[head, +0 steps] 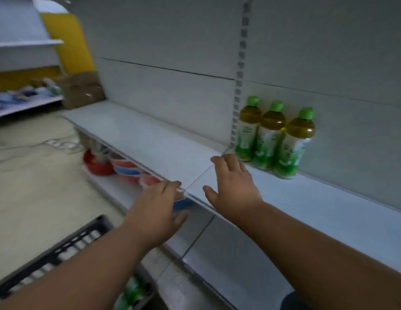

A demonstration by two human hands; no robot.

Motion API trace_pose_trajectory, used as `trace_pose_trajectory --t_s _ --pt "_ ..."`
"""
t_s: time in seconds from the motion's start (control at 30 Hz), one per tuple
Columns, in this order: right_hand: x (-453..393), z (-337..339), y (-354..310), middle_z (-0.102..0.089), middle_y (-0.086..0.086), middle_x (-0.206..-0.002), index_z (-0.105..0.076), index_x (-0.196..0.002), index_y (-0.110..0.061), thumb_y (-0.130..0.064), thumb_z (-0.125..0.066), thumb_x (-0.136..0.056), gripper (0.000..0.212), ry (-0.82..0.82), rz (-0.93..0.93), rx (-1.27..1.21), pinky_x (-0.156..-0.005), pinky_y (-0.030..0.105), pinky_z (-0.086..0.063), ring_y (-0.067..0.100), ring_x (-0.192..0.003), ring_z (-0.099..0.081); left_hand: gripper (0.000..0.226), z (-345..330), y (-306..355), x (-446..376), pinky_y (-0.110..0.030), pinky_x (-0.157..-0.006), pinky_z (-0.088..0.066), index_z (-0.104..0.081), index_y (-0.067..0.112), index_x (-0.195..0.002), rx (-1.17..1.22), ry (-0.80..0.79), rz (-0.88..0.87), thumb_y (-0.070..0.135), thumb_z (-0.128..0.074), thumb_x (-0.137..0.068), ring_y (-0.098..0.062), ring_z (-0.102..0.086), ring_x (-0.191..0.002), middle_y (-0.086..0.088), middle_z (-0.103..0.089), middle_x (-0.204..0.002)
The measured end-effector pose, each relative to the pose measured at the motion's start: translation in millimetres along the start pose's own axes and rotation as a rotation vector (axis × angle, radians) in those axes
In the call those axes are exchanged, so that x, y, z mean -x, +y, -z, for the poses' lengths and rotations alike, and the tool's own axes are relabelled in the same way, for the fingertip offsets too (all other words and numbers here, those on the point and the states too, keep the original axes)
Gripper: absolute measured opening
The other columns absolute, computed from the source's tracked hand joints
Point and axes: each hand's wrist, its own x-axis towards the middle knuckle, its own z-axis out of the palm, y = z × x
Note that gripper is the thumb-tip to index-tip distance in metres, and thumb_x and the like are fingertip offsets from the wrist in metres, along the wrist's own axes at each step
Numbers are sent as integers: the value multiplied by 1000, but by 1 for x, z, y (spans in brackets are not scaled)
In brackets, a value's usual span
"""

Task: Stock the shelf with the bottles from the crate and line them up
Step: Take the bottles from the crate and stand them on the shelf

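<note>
The long pale grey metal shelf (pixel 307 209) runs from the far left to the near right, backed by a grey panel wall with a slotted upright. Three clear plastic bottles of yellow-green drink with green caps and green-and-white labels (pixel 271 137) stand upright on it against the back wall, just right of the upright, side by side and touching in a row that comes slightly forward toward the right. The rest of the shelf surface in view carries nothing else.

At the bottom left stands the black plastic crate with a slotted wall (pixel 67 247), cut off by the picture's edge and partly covered by the left forearm. Green and white shapes show inside its near corner, too blurred to count or name with certainty.

Under the shelf, on a lower pale shelf (pixel 114 186), sit red, white and blue round plastic tubs (pixel 119 166), half hidden by the shelf's front edge. A brown cardboard box (pixel 83 90) sits at the far end, and a second shelf unit at the far left holds blurred bluish goods that I cannot make out.

The right hand (pixel 233 184) hovers over the shelf near the bottles, fingers spread and holding nothing. The left hand (pixel 157 211) reaches at the shelf's front edge, fingers extended and loose, also holding nothing; whether its fingertips touch the edge I cannot tell.
</note>
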Motion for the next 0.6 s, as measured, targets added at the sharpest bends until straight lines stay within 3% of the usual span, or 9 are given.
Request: trace_pose_trajectory --t_s 0.27,0.43,0.6 --pt "25 -33 -206 -43 8 -139 -37 -144 -19 -44 -62 -87 67 -137 469 -31 -104 40 -40 29 -126 -44 77 83 -94 209 -35 -111 -29 -32 20 -148 -160 67 424 60 -53 -86 -20 -37 -134 0 -40 -148" --pt "50 -65 -289 -48 7 -134 -43 -138 -19 -43 -65 -87 60 -176 638 -73 -99 41 -45 28 -120 -49 78 93 -118 288 -34 -110 -30 -31 21 -148 -206 63 643 61 -54 -86 -18 -39 -131 1 -42 -146" --pt "74 -126 -342 -50 7 -134 -43 -138 -18 -45 -64 -87 61 -325 789 -59 -98 43 -45 28 -119 -49 78 65 -152 341 -32 -110 -30 -29 22 -149 -182 72 846 60 -54 -87 -16 -38 -133 3 -41 -148"
